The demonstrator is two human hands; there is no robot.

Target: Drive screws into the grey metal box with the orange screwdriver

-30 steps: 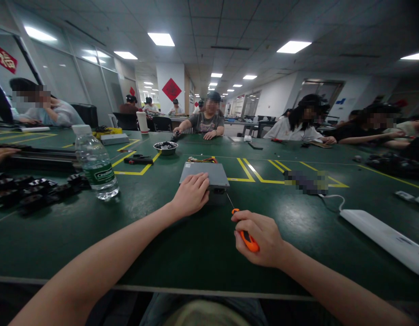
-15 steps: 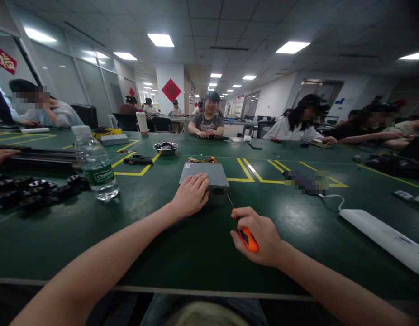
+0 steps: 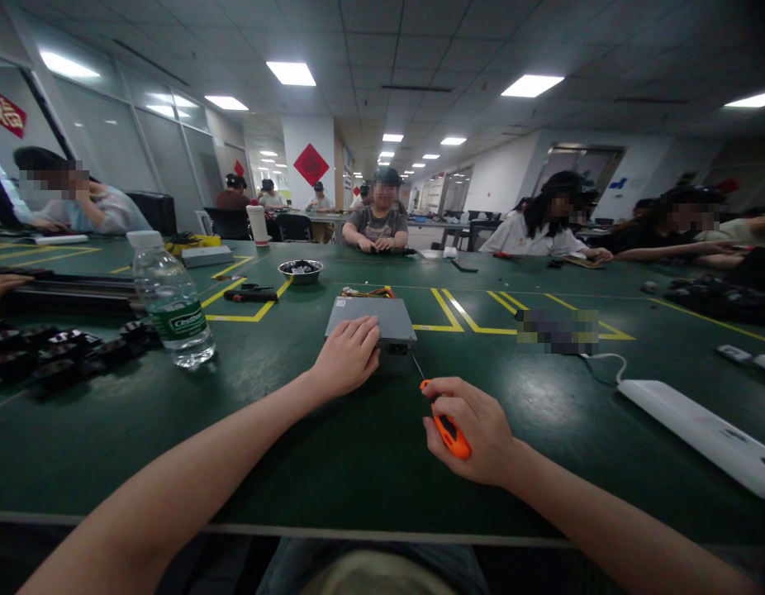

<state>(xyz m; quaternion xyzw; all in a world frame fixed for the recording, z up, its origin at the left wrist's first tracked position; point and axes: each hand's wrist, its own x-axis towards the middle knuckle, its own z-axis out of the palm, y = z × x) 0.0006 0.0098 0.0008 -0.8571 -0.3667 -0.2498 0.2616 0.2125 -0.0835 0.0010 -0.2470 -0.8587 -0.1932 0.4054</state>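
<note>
A grey metal computer power supply (image 3: 392,318) lies on the green table, its socket side towards me and coloured wires (image 3: 367,292) at its back. My left hand (image 3: 350,349) grips its left front part, fingers over the top, thumb hidden. In my right hand (image 3: 472,426) is an orange-and-black screwdriver (image 3: 452,434), fingers closed round its handle. The thin shaft points up and left to the right front corner of the power supply. Whether the tip sits in a screw is too small to tell.
On the left stand a water bottle (image 3: 175,310) and several dark parts (image 3: 60,351). Behind are a black tool (image 3: 251,292), a metal bowl (image 3: 301,271) and a white cup (image 3: 257,225). A white power strip (image 3: 698,434) lies right. A person (image 3: 382,215) sits opposite.
The screwdriver handle has turned slightly in my right hand, and its fingers have shifted a little. My left hand and the power supply keep their places; the whole view has drifted slightly.
</note>
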